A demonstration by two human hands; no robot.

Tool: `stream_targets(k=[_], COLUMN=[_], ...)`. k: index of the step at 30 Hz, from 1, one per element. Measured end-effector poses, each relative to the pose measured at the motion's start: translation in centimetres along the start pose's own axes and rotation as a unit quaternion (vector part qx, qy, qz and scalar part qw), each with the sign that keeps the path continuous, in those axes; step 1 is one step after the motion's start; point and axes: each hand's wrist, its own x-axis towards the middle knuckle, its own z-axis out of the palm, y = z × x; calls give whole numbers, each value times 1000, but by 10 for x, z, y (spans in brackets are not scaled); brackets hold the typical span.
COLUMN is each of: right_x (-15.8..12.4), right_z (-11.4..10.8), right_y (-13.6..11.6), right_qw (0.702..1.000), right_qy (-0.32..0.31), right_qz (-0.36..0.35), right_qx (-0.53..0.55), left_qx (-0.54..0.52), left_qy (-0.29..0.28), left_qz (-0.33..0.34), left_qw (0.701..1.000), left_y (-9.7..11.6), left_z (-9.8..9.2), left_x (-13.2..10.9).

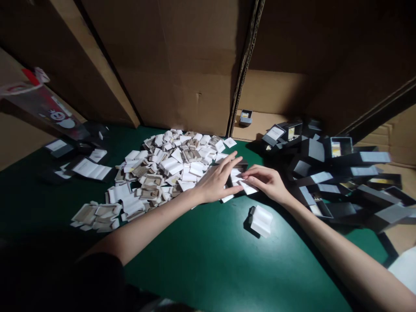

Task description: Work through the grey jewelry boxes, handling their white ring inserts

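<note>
My left hand (216, 180) lies over the right edge of a heap of small white folded paper inserts (162, 167), fingers stretched out flat on a small dark open box (240, 166). My right hand (268, 182) is beside it, fingers pinched on a white folded paper (248, 187) at that same box. A single closed box with a white wrap (260, 220) stands on the green table (201, 255) just in front of my right hand.
A pile of dark open and closed boxes (338, 177) fills the right side. Cardboard walls (182, 65) rise behind the table. More dark boxes and white leaflets (89, 169) lie at the left, under a clear packet with red print (42, 106).
</note>
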Motion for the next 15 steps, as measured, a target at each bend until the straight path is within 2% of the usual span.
stream_targets(k=[5, 11, 15], right_x=[-1, -1, -2], right_z=[1, 0, 2], right_y=[2, 16, 20], right_qw=[996, 978, 968], right_qy=[-17, 81, 116], right_qz=[24, 71, 91], right_qx=[82, 177, 202], left_qx=[-9, -14, -36], left_qy=[-21, -23, -29], left_qz=[3, -30, -49], left_qw=[1000, 999, 998], left_y=[-2, -3, -2], left_z=[1, 3, 1], left_x=[0, -1, -1])
